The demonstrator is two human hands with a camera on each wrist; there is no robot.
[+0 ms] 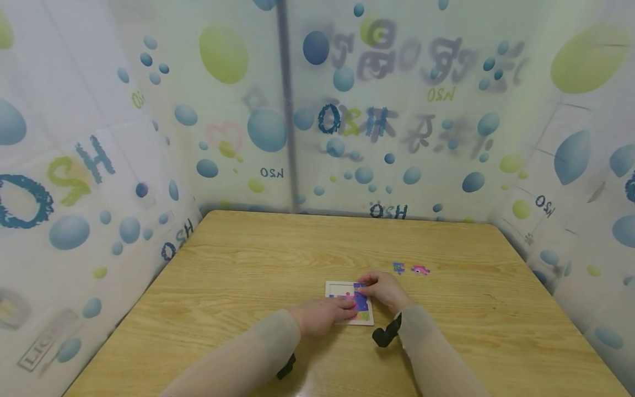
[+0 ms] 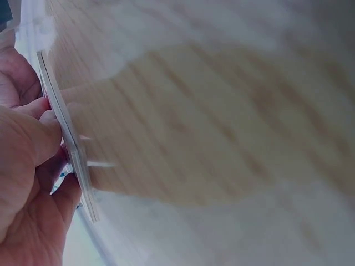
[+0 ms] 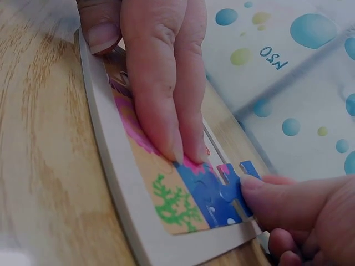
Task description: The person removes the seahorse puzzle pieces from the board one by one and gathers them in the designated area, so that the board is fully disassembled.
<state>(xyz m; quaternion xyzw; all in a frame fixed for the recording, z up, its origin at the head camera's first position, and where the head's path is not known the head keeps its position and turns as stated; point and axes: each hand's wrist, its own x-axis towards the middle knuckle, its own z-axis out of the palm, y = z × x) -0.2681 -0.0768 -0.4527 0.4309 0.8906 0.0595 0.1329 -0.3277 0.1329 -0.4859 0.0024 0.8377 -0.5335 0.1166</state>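
A small jigsaw puzzle with a white frame (image 1: 329,283) lies on the table, partly filled with blue, pink and sandy pieces. My left hand (image 1: 319,315) rests across it, and its straight fingers (image 3: 158,94) press on the fitted pieces in the right wrist view. The left thumb lies near the frame's edge. At the far right corner, my right hand (image 1: 387,289) pinches a blue puzzle piece (image 3: 250,168) between thumb and fingers. That piece is beside the fitted blue pieces (image 3: 208,194); whether it is fully seated I cannot tell. The left hand covers part of the puzzle.
Two loose puzzle pieces lie beyond my right hand: a blue one (image 1: 398,268) and a pink one (image 1: 420,270). The wooden table (image 1: 238,264) ends at patterned curtains (image 1: 238,127) behind and on both sides. Black straps (image 1: 387,333) are on my wrists.
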